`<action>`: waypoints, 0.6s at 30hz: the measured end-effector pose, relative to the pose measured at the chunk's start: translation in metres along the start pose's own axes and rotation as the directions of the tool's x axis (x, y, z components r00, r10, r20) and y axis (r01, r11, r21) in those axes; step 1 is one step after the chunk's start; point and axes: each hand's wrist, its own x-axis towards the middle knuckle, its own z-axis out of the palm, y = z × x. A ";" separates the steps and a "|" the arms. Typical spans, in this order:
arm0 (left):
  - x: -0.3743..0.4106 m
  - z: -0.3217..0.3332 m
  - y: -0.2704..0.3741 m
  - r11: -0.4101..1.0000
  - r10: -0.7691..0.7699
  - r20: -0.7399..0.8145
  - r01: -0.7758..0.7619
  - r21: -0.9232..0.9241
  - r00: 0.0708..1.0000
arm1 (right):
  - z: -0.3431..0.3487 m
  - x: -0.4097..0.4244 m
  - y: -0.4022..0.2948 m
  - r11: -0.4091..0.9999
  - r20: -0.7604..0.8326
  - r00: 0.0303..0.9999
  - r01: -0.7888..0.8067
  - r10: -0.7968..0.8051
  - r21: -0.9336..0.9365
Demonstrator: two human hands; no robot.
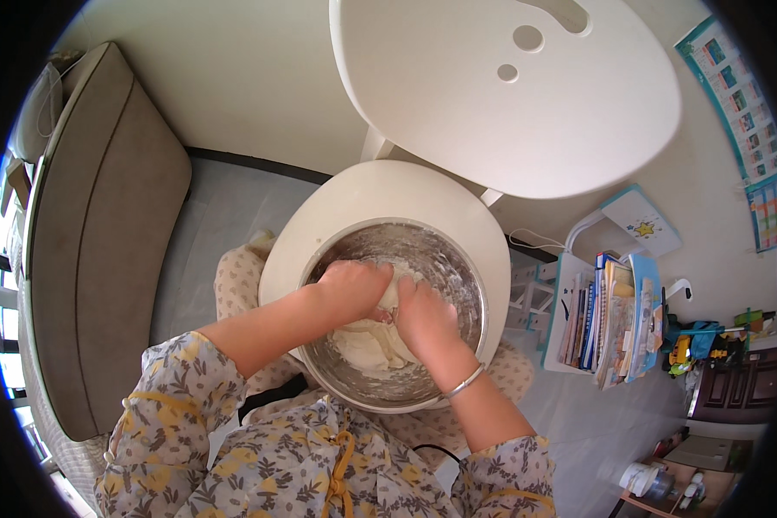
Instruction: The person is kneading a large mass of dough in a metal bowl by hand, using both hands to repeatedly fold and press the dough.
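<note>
A lump of pale dough [369, 346] lies in a round metal bowl [388, 403], whose inner wall is streaked with flour and dough residue. Both hands are inside the bowl, close together. My left hand [359, 288] has curled fingers gripping the upper part of the dough. Beside it, my right hand [424, 317] grips the same dough, its thumb near the left one; a silver bangle [464, 381] circles that wrist. Parts of the fingers are hidden in the dough. Under the bowl is the seat of a white chair [375, 188].
The chair's white backrest [505, 97] rises beyond the bowl. To the left stands a grey upholstered bed or sofa end [103, 246]. On the right, a small children's desk [557, 311] bears several books and papers [612, 317]. Farther right are toys [693, 349].
</note>
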 end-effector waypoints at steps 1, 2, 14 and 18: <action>0.003 -0.004 0.002 1.000 -0.026 0.040 0.027 -0.013 0.999 | 0.000 0.004 0.002 1.000 0.021 1.000 -0.010 0.010 -0.002; 0.006 -0.003 0.003 0.999 -0.034 0.038 0.035 -0.024 0.999 | 0.000 0.006 0.005 1.000 0.041 0.999 -0.020 0.020 -0.005; 0.010 -0.008 0.004 0.999 -0.040 -0.010 0.040 0.017 0.999 | -0.004 0.013 0.010 0.996 0.048 0.996 -0.080 0.079 0.034; -0.011 -0.004 0.012 1.000 -0.014 -0.074 0.016 0.021 0.997 | -0.005 -0.004 0.001 0.998 -0.004 0.999 -0.047 0.047 0.048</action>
